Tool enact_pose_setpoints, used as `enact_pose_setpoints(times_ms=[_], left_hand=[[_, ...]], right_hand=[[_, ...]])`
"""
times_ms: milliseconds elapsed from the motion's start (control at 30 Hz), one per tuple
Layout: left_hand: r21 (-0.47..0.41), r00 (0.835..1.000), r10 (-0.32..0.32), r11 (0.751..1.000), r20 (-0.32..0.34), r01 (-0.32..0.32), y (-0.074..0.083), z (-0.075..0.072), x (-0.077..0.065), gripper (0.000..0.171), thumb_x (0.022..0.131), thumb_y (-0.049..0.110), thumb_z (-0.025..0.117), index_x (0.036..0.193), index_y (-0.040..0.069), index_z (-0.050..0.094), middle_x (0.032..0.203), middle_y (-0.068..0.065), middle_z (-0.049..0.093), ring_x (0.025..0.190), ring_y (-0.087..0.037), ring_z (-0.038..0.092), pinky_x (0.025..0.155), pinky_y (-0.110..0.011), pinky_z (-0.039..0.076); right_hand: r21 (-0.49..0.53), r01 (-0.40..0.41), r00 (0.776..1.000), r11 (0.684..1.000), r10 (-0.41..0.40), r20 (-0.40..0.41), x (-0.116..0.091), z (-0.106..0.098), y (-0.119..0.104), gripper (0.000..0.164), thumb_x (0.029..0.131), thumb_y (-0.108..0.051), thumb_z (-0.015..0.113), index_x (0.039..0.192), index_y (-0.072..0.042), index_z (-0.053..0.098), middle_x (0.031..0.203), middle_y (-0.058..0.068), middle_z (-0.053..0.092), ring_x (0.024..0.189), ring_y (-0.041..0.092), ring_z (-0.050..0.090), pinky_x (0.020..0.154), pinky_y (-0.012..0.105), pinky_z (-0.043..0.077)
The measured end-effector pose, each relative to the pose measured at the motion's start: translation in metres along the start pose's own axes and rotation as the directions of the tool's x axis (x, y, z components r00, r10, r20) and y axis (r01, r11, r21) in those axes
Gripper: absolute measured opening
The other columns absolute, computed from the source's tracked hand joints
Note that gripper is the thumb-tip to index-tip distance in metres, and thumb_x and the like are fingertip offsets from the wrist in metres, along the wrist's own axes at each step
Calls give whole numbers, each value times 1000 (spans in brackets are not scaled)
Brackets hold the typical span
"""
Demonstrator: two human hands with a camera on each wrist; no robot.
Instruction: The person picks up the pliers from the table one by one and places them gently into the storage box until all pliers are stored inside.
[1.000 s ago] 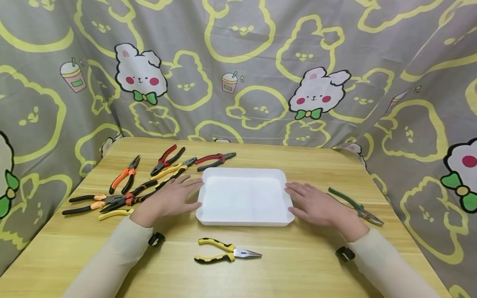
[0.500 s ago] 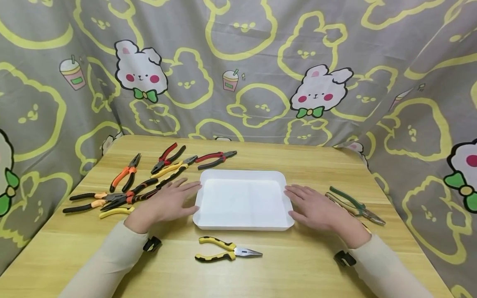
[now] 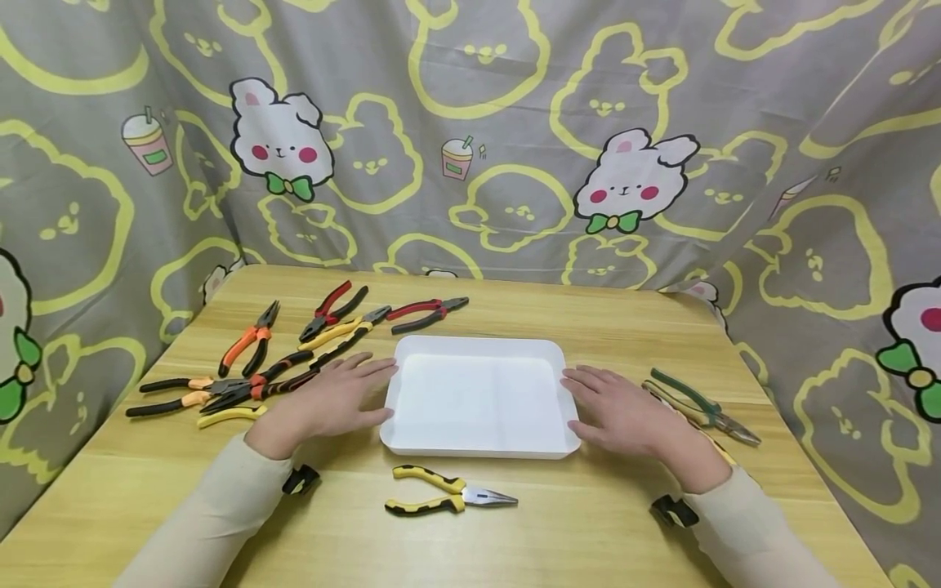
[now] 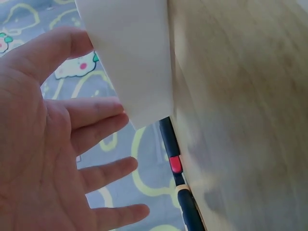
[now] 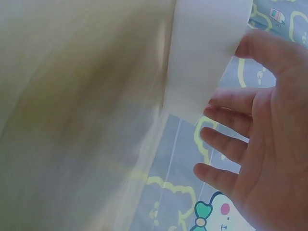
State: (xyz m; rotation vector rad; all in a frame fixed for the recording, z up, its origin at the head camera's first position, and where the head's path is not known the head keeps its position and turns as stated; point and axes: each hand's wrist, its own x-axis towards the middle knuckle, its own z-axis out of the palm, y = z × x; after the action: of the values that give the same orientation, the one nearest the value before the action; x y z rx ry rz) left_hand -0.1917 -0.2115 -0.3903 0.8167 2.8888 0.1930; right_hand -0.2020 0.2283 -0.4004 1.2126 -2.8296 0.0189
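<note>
A white rectangular tray (image 3: 479,400) lies on the wooden table with nothing in it. My left hand (image 3: 331,400) touches its left end with fingertips and thumb at the rim, fingers spread. My right hand (image 3: 617,408) does the same at the right end. In the left wrist view the thumb and first fingers meet the edge of the tray's end wall (image 4: 132,62), while the other fingers stay apart from it. The right wrist view shows the same hold against the opposite wall (image 5: 204,53). Long-nose pliers (image 3: 452,492) with yellow-and-black handles lie just in front of the tray.
Left of the tray lie several pliers, among them orange-and-black ones (image 3: 250,339) and red-and-black ones (image 3: 334,310). Another red-handled pair (image 3: 429,314) sits behind the tray. Green-handled pliers (image 3: 706,408) lie beside my right forearm, which partly covers a yellow-and-black handle. A patterned curtain (image 3: 500,163) surrounds the table.
The tray has slid a little toward me, closer to the long-nose pliers, with both hands moving along at its ends. In the last half second it has barely shifted.
</note>
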Motion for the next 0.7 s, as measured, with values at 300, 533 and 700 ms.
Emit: enact_pose_setpoints(times_ms=[300, 533, 700], left_hand=[[28, 1000, 20, 999, -3, -20, 2, -1, 3, 74, 94, 53, 56, 151, 9, 37, 154, -10, 35, 139, -43, 30, 107, -64, 23], [38, 1000, 4, 999, -9, -3, 0, 1, 4, 85, 93, 64, 50, 151, 5, 35, 153, -15, 36, 139, -42, 31, 108, -62, 24], [23, 999, -49, 999, -2, 49, 0, 3, 3, 94, 89, 71, 46, 152, 2, 32, 152, -19, 36, 137, -43, 33, 107, -62, 26]], right_hand=[[61, -39, 999, 997, 41, -28, 0, -2, 1, 72, 92, -49, 62, 143, -1, 47, 145, 17, 46, 131, 36, 44, 105, 51, 35], [140, -138, 990, 980, 142, -20, 4, -2, 6, 83, 91, -62, 55, 147, -3, 41, 144, 18, 46, 130, 39, 44, 104, 55, 36], [170, -195, 980, 966, 200, -13, 11, -2, 10, 89, 90, -65, 53, 147, 2, 38, 143, 23, 45, 129, 43, 44, 103, 56, 36]])
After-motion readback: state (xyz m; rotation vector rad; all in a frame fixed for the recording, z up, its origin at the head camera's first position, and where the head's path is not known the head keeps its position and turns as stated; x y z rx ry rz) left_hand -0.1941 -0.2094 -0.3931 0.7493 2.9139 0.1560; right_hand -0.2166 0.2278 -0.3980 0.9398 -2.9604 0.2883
